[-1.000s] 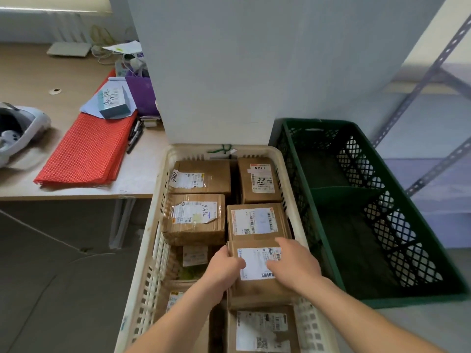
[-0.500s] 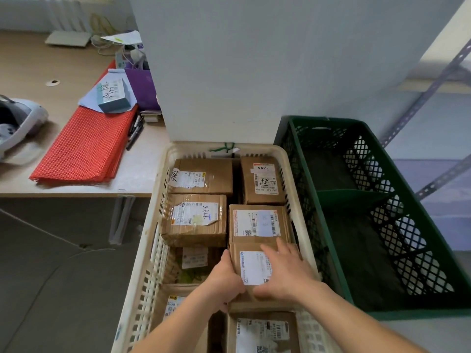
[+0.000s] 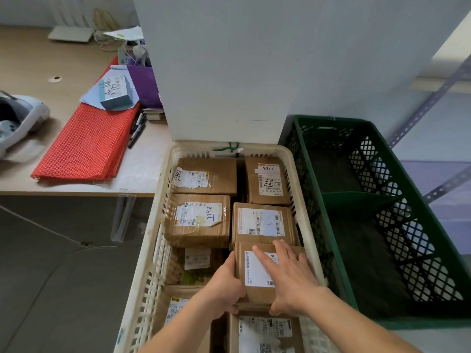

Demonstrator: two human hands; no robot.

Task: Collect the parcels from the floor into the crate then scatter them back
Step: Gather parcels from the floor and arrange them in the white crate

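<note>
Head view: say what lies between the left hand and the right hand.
A brown parcel with a white label: left hand grips its side, right hand rests on top. Head view.

My left grip and right grip cover the near edge of the parcel and part of its label, whose print is too small for me to read. The cream crate and the nearest parcel run off the bottom edge. A lower parcel sits mostly hidden in shadow. The white device on the table is cut off at the left.
</note>
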